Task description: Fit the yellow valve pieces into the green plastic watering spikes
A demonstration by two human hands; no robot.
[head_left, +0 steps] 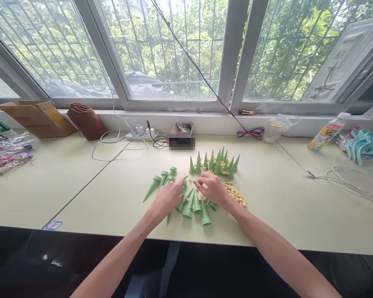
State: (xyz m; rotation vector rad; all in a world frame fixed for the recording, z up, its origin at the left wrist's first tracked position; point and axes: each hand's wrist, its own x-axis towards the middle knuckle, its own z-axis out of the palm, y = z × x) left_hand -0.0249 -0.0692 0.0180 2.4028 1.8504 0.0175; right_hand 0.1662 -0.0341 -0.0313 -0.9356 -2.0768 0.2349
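Observation:
My left hand (170, 195) is closed around a green plastic spike (184, 180), of which only a part shows past the fingers. Close by on the right, my right hand (210, 186) is pinched, its fingertips near a tiny orange piece (190, 181) on the table; what it holds is too small to make out. Several hollow green spikes (188, 210) lie in front of and between the hands, and more spikes (163, 178) lie to the left. Behind my right hand, a group of green spikes (217, 161) stands points up. Yellow plastic valve pieces (236, 195) are heaped beside my right wrist.
Along the window sill stand a cardboard box (37, 118), a brown pouch (85, 121), a power strip (139, 133) and a small open box (182, 129). To the right are a spray bottle (328, 132), teal clips (362, 145) and a loose cable (338, 177).

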